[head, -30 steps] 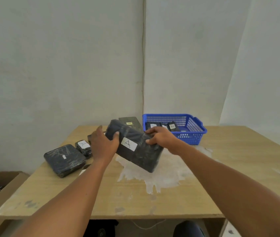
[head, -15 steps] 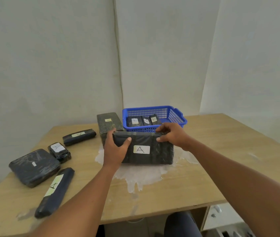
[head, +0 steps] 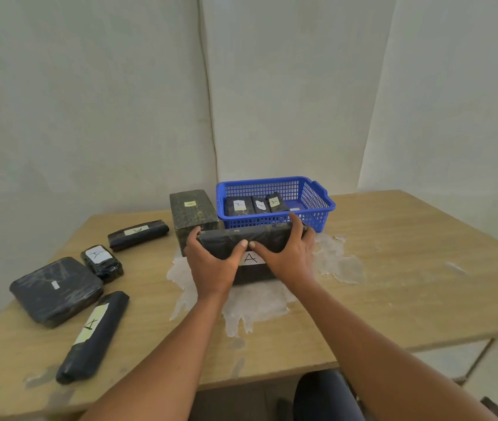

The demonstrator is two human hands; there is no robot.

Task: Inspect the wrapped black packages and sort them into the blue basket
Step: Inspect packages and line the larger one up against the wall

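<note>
Both hands hold a large black wrapped package (head: 254, 241) with a white "A" label, upright just in front of the blue basket (head: 314, 205). My left hand (head: 211, 262) grips its left end, thumb on the front face. My right hand (head: 290, 253) grips its right end, fingers curled over the top edge. Inside the basket lie three small black labelled packages (head: 257, 205). A tall dark package (head: 191, 214) stands left of the basket, partly behind the held one.
On the wooden table (head: 409, 268) to the left lie a flat square package (head: 56, 290), a small package marked "A" (head: 102, 262), a long roll (head: 138, 233) and a long labelled roll (head: 95, 332). White peeling patches surround the held package. Walls stand close behind.
The package went from tilted in the air to upright and level near the basket. My right hand shifted toward its front, thumbs now almost meeting. The view swung right.
</note>
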